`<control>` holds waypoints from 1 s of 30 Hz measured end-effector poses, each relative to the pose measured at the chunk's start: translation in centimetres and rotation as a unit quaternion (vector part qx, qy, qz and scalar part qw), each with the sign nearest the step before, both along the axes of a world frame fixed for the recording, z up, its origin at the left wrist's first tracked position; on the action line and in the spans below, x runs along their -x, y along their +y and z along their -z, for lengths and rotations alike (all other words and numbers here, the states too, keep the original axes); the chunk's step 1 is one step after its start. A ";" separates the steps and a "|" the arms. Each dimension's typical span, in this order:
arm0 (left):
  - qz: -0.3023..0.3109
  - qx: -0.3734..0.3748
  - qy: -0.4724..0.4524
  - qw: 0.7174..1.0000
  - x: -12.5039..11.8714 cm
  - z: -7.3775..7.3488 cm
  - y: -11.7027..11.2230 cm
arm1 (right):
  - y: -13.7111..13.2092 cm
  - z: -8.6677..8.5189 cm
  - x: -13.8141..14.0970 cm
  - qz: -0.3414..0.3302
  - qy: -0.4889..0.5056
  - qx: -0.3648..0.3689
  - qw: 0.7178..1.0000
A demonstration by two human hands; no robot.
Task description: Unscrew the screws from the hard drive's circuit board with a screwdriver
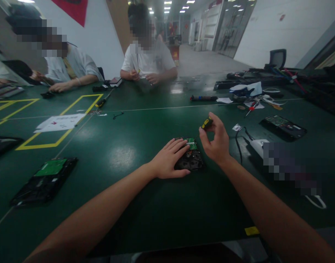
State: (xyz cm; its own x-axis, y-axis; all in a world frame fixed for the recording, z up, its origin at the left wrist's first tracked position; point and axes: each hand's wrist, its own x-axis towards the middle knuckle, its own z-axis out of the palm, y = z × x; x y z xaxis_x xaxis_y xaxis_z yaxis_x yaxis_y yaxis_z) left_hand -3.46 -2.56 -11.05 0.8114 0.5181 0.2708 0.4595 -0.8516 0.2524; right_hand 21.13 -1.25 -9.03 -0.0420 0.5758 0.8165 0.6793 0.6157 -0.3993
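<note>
We lay the left hand (169, 159) flat on the hard drive (192, 160), its grip spread wide and its fingers covering the drive's left side. The hard drive lies circuit board up on the table (129, 146). Just right of the hard drive, the right hand (217, 144) keeps its grip pinched narrow on the screwdriver (207, 123), above the drive's far right corner.

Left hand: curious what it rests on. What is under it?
Under the left hand lies a black drive with a green circuit board at its far end, on the green table. The drive's left part is covered. The right hand pinches a small tool.
</note>
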 end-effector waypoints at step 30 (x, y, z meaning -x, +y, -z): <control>0.003 0.007 0.004 1.000 0.2 -0.3 0.0 | -0.2 0.1 0.3 0.006 0.018 0.010 1.000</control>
